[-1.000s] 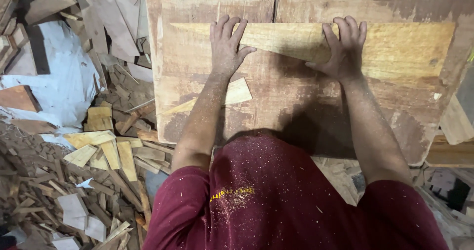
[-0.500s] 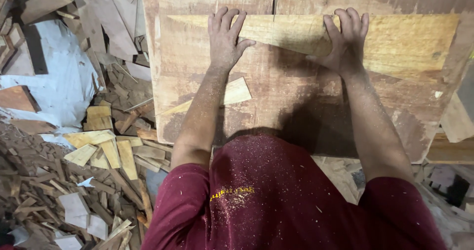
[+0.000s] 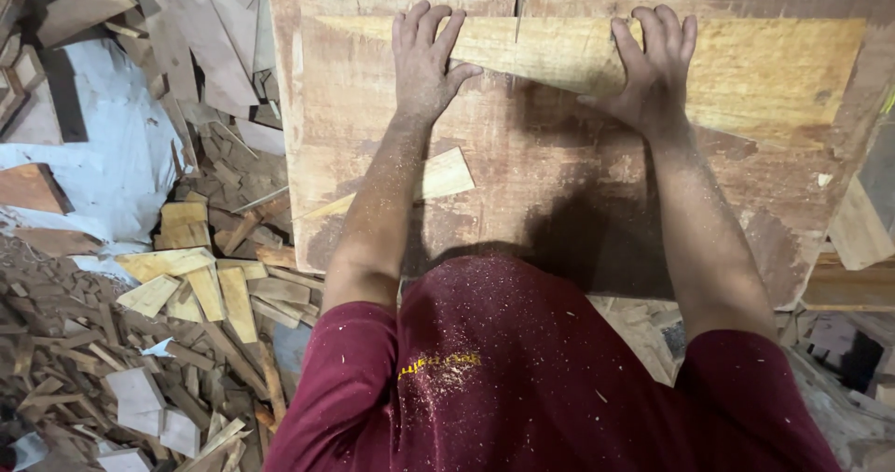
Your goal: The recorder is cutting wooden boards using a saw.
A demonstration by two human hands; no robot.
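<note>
Both the left hand point(image 3: 424, 62) and right hand point(image 3: 653, 71) lay open, flat on the board point(image 3: 746, 71), so a slip toward the blade point(image 3: 519, 6) risked cutting fingers.

Two bare, sawdust-dusted arms stretched forward; left hand point(image 3: 424, 62) and right hand point(image 3: 650, 71) lie flat, palms down, fingers spread.

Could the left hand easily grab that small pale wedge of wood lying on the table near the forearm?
Probably yes. The left hand lies flat on the yellow board, holding nothing, and the small wedge offcut sits loose on the worktable just beside that forearm. Nothing lies between them; the hand would only need to draw back.
</note>
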